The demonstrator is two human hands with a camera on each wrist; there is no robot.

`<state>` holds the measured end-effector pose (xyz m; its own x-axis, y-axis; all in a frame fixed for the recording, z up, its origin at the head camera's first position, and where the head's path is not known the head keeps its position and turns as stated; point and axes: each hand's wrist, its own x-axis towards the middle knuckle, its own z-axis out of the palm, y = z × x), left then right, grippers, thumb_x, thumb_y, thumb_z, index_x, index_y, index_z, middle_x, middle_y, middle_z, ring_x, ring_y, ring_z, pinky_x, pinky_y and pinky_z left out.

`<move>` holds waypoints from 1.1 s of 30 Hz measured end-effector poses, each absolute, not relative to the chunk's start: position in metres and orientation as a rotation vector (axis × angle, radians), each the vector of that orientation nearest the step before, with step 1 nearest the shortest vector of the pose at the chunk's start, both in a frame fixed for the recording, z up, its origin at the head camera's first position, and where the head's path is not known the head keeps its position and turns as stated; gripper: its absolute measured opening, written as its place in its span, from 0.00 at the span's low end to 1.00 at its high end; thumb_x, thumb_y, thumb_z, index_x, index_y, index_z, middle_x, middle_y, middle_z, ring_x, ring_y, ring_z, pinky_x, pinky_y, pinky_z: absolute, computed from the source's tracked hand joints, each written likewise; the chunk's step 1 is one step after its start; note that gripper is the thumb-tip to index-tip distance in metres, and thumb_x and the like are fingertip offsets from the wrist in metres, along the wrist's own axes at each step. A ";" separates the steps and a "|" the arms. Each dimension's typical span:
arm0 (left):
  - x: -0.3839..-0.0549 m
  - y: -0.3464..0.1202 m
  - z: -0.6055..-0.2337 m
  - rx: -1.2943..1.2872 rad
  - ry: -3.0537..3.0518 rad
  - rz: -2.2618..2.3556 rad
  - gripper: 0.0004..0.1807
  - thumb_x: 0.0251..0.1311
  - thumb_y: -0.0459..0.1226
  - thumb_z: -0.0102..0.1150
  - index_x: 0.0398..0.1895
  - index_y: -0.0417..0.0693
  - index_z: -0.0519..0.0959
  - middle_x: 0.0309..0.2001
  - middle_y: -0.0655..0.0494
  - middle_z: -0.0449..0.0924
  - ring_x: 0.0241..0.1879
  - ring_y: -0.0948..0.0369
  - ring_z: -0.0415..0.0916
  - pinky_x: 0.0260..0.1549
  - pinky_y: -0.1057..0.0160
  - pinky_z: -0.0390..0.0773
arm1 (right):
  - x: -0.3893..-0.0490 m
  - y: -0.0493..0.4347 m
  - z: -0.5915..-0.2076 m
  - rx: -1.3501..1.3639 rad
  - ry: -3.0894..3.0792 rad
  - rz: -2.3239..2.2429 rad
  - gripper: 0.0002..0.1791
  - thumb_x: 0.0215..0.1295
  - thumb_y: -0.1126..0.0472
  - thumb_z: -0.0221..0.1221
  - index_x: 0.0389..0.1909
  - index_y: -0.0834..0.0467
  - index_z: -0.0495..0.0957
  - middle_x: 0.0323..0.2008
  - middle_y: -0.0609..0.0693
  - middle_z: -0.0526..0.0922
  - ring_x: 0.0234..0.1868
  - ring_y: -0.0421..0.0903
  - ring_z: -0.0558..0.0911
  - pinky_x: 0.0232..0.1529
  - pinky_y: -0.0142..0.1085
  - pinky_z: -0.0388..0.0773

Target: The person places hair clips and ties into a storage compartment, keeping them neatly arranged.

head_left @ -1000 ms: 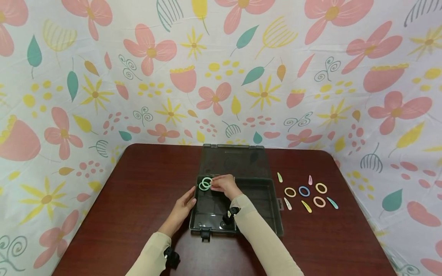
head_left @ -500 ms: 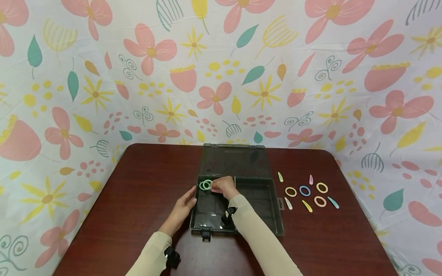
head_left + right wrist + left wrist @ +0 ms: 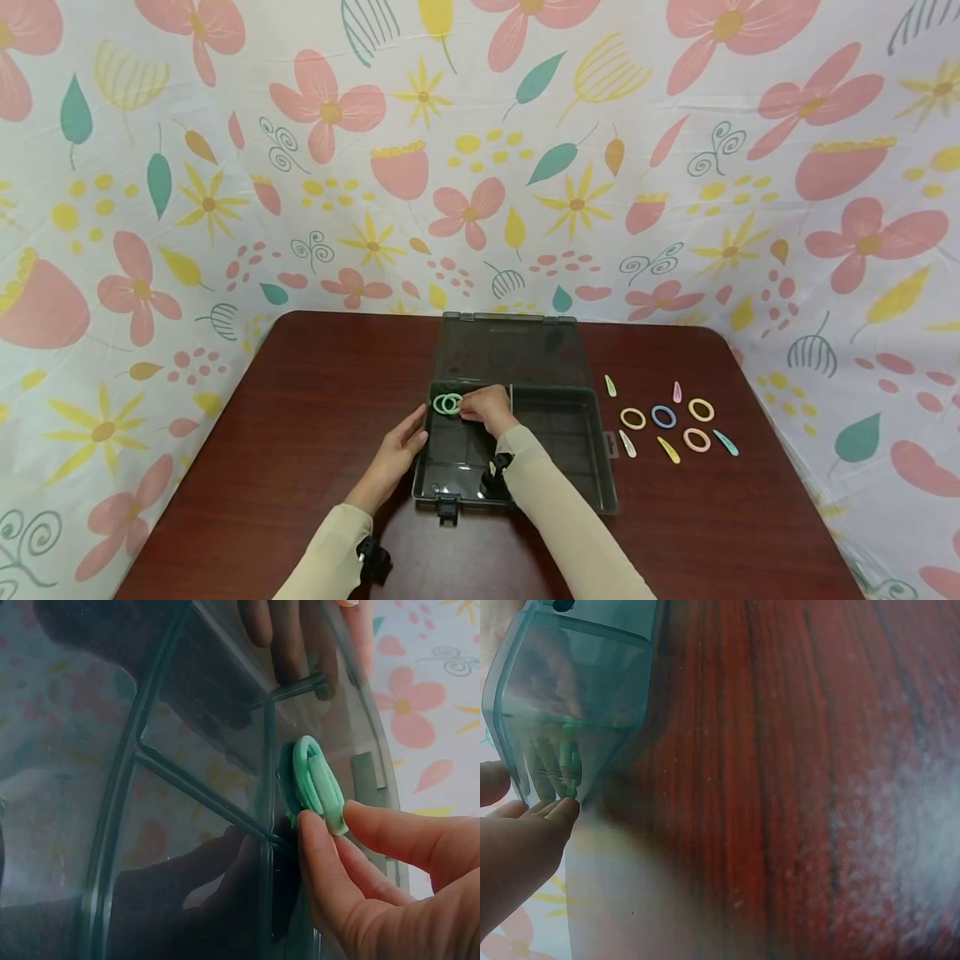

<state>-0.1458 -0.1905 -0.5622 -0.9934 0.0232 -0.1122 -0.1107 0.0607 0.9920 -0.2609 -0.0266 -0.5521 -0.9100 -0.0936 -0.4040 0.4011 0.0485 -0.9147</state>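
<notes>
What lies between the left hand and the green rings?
The see-through box wall; the left wrist view shows the left hand outside it, green rings inside.

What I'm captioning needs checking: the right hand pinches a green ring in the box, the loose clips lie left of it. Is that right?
Not the side: in the head view, the clips lie right of the box. The rest stands.

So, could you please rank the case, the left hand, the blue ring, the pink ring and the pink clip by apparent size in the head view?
1. Case
2. Left hand
3. Blue ring and pink ring: they look alike, so unranked
4. Pink clip
</notes>
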 end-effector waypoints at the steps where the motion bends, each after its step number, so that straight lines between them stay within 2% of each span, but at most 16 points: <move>1: -0.146 -0.190 -0.562 -0.093 2.212 2.086 0.30 0.70 0.28 0.47 0.74 0.45 0.57 0.73 0.40 0.52 0.71 0.44 0.50 0.65 0.43 0.59 | -0.262 -0.026 -0.553 0.304 1.988 -1.913 0.10 0.49 0.81 0.64 0.35 0.78 0.80 0.33 0.67 0.84 0.28 0.52 0.86 0.33 0.42 0.84; 10: -0.145 -0.190 -0.562 -0.102 2.210 2.074 0.30 0.70 0.28 0.46 0.74 0.46 0.57 0.73 0.41 0.52 0.72 0.44 0.49 0.65 0.43 0.59 | -0.248 -0.021 -0.524 0.267 2.070 -1.807 0.13 0.56 0.78 0.61 0.43 0.77 0.80 0.39 0.66 0.84 0.36 0.51 0.86 0.40 0.40 0.83; 15: -0.145 -0.191 -0.561 -0.111 2.222 2.060 0.30 0.70 0.28 0.47 0.74 0.45 0.56 0.73 0.41 0.52 0.71 0.43 0.49 0.65 0.42 0.59 | -0.248 -0.017 -0.515 0.228 2.079 -1.768 0.14 0.58 0.75 0.62 0.46 0.74 0.80 0.43 0.64 0.84 0.43 0.54 0.84 0.46 0.43 0.82; 20: -0.146 -0.190 -0.562 -0.107 2.222 2.067 0.30 0.70 0.28 0.47 0.74 0.45 0.56 0.73 0.41 0.52 0.71 0.44 0.50 0.65 0.43 0.59 | -0.253 -0.010 -0.508 0.159 2.051 -1.793 0.14 0.59 0.72 0.62 0.47 0.72 0.80 0.44 0.63 0.83 0.45 0.55 0.84 0.50 0.44 0.80; 29: -0.146 -0.190 -0.564 -0.077 2.241 2.069 0.30 0.70 0.27 0.47 0.74 0.43 0.56 0.73 0.41 0.52 0.71 0.43 0.50 0.65 0.43 0.59 | -0.265 0.025 -0.489 0.009 1.904 -2.005 0.19 0.63 0.70 0.61 0.56 0.69 0.76 0.52 0.65 0.78 0.51 0.54 0.81 0.58 0.48 0.73; 33: -0.145 -0.189 -0.564 -0.083 2.237 2.073 0.30 0.70 0.27 0.47 0.74 0.44 0.56 0.73 0.41 0.52 0.71 0.44 0.50 0.65 0.44 0.58 | -0.271 0.049 -0.483 -0.052 1.905 -2.086 0.21 0.64 0.70 0.59 0.59 0.68 0.73 0.53 0.64 0.77 0.55 0.57 0.79 0.59 0.48 0.72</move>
